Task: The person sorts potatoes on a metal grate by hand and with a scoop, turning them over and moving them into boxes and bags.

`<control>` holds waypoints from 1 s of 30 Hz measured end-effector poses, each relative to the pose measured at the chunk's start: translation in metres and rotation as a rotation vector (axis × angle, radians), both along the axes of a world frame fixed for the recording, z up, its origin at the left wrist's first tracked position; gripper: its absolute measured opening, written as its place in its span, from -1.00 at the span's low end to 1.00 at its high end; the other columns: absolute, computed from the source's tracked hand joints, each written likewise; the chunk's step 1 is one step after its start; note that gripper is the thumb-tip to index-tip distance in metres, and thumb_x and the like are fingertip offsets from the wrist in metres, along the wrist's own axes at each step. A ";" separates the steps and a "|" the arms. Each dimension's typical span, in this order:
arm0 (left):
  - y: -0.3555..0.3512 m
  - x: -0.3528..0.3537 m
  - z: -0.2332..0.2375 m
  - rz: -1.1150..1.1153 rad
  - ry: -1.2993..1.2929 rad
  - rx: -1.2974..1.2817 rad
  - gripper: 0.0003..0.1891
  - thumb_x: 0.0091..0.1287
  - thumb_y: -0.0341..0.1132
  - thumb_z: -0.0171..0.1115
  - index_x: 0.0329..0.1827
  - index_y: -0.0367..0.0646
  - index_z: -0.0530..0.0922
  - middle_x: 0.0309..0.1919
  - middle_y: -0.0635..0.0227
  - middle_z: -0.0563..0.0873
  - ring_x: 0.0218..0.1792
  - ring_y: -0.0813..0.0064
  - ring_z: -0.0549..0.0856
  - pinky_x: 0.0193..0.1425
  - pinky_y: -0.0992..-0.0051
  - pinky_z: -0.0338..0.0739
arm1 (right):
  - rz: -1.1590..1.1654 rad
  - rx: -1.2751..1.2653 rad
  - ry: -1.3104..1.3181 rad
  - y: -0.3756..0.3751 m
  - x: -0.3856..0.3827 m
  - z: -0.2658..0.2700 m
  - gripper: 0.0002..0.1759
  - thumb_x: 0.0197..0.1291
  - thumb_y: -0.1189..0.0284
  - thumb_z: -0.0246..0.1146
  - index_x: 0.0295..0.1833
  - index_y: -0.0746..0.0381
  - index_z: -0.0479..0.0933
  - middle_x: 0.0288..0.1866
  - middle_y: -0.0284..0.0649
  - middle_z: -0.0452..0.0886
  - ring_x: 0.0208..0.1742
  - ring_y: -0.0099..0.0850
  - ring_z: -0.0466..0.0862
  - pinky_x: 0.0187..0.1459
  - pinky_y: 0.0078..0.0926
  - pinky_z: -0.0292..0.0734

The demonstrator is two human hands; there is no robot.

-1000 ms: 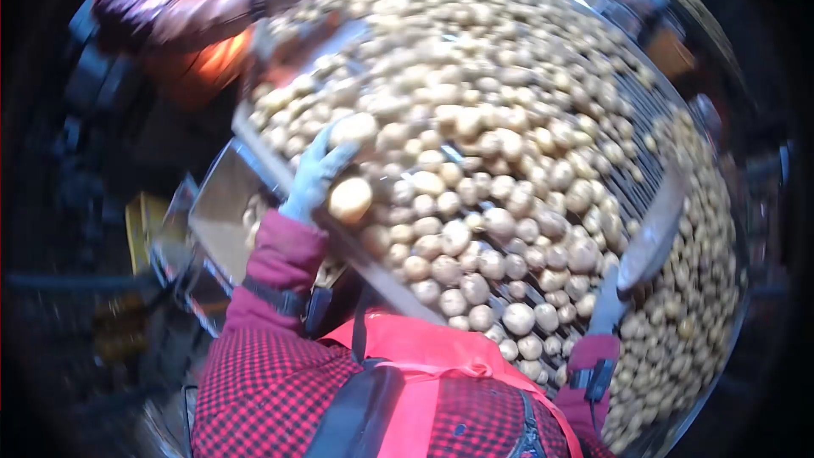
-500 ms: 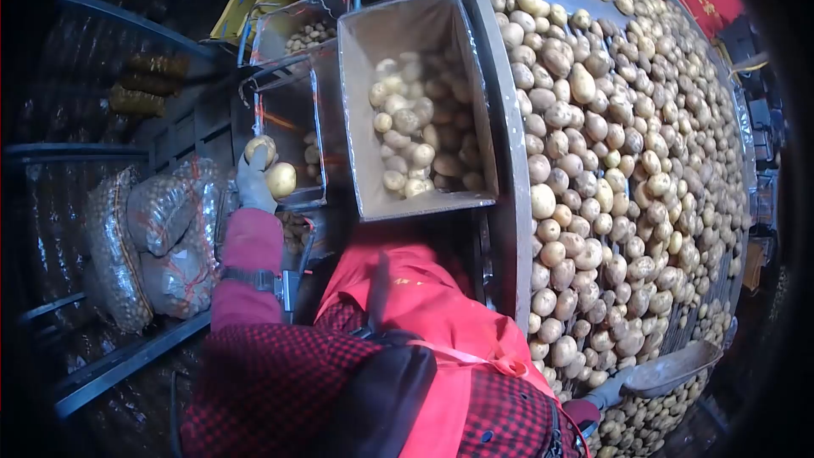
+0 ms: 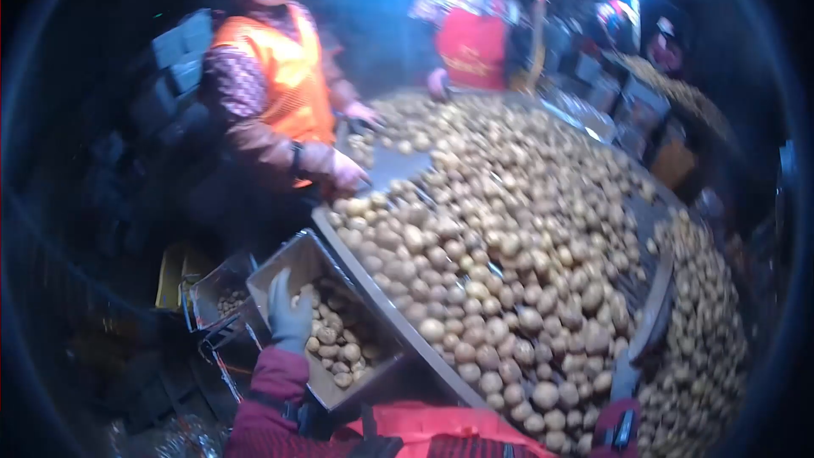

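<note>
My left hand (image 3: 290,314), in a grey glove, is over the left side of a cardboard-lined box (image 3: 386,365) that holds several potatoes (image 3: 336,341). Its fingers are stretched out and slightly apart, with no potato visible in them. At the lower right, my right hand (image 3: 626,375), also gloved, grips one end of a long, curved scoop (image 3: 655,309). That tool rests among the potatoes (image 3: 509,246) spread over the large table. The view is somewhat blurred.
Across the table's far left corner stands a person in an orange vest (image 3: 288,76), hands at the potatoes. Another person in a red apron (image 3: 471,49) is at the far edge. Smaller crates (image 3: 222,288) and a yellow bin (image 3: 172,276) lie left of the box.
The view has swung up and turned. My left hand has left the smaller crate and released two potatoes; it is now over the big box. The scoop now points away from me.
</note>
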State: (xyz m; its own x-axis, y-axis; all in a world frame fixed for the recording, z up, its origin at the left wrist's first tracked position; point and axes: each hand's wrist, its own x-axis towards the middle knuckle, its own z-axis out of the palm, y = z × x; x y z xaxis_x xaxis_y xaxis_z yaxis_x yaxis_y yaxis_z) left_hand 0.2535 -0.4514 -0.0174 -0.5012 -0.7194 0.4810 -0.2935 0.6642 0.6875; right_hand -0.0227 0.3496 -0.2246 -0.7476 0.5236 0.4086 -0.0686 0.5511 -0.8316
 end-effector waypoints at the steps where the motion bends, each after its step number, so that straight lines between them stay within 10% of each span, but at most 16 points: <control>1: 0.013 -0.033 0.014 -0.123 -0.004 -0.093 -0.44 0.36 -0.33 0.36 0.42 -0.24 0.50 0.32 -0.01 0.59 0.41 -0.02 0.51 0.51 0.13 0.39 | 0.049 0.049 -0.208 -0.016 0.008 0.047 -0.55 0.35 0.16 0.36 0.13 0.29 0.67 -0.16 -0.13 0.75 -0.23 -0.38 0.72 -0.24 -0.31 0.65; 10: 0.256 -0.237 0.083 -1.402 -0.121 -0.379 -0.42 0.25 -0.45 0.42 0.39 -0.16 0.56 0.26 0.00 0.66 0.29 -0.03 0.64 0.36 0.18 0.54 | -0.069 -0.519 -0.491 -0.133 0.158 0.277 -0.56 0.49 0.07 0.24 -0.15 0.28 0.66 -0.51 -0.27 0.64 -0.66 -0.55 0.49 -0.62 -0.54 0.35; 15: 0.396 -0.274 0.101 -1.760 -0.298 -0.528 -0.34 0.30 -0.13 0.39 0.47 -0.06 0.45 0.36 0.03 0.53 0.26 -0.09 0.58 0.28 0.08 0.50 | -0.143 -0.742 -0.482 -0.119 0.209 0.261 -0.61 0.48 0.10 0.26 -0.17 0.24 0.59 -0.46 -0.26 0.64 -0.63 -0.58 0.51 -0.60 -0.60 0.32; 23: 0.444 -0.277 0.069 -1.725 -0.744 -0.719 -0.52 0.16 -0.11 0.41 0.18 0.09 0.65 0.12 0.06 0.58 0.18 -0.01 0.60 0.22 0.02 0.56 | -0.115 -0.874 -0.371 -0.144 0.223 0.267 -0.70 0.52 0.17 0.20 -0.08 0.21 0.57 -0.46 -0.27 0.61 -0.63 -0.56 0.51 -0.59 -0.56 0.40; 30: 0.380 -0.280 0.087 -1.455 -0.385 -0.563 -0.78 0.21 -0.20 0.42 -0.11 0.06 0.66 -0.17 0.17 0.64 -0.13 0.02 0.69 -0.14 0.06 0.61 | -0.019 -0.871 -0.473 -0.138 0.208 0.260 -0.73 0.55 0.19 0.17 0.01 0.20 0.51 -0.45 -0.25 0.60 -0.64 -0.54 0.51 -0.63 -0.57 0.38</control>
State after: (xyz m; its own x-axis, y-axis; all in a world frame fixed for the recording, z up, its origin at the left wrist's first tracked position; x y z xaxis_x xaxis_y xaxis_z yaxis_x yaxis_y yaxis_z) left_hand -0.0261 -0.0710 0.0699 -0.7165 0.6692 0.1970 0.6932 0.6511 0.3092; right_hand 0.1850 0.2112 0.0351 -0.7228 0.5125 -0.4634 0.3778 -0.2685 -0.8861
